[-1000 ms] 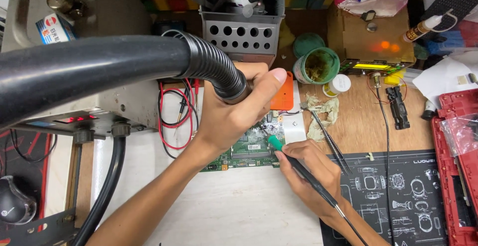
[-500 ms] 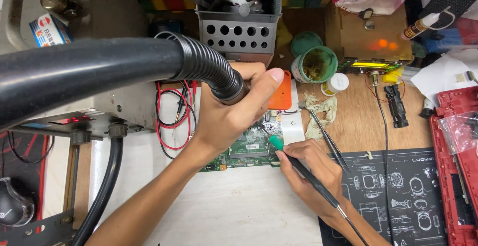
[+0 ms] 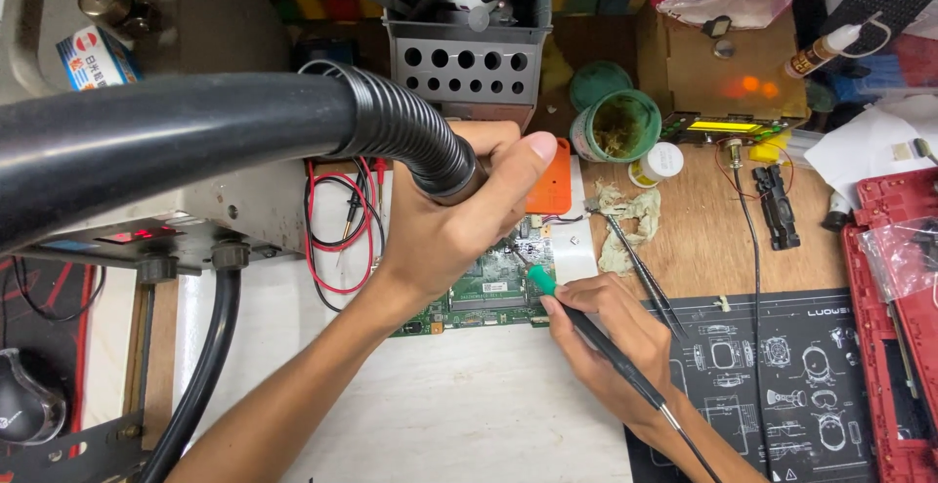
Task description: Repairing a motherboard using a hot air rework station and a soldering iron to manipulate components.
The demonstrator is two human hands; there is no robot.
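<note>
The black ribbed hose point(image 3: 391, 131) is the biggest thing in hand: its long axis runs in from the left and bends down to the right, its mouth aimed at the green circuit board point(image 3: 493, 288) lying flat on the pale surface point(image 3: 469, 415). The left hand point(image 3: 449, 219) is wrapped tight round the hose end, thumb up. The right hand point(image 3: 611, 336) is closed in a pen grip on a black iron with a green collar point(image 3: 540, 281); its long axis slants from lower right to upper left, tip touching the board's right edge. Judging by this, the board work is midway, tools engaged, nothing set down yet
</note>
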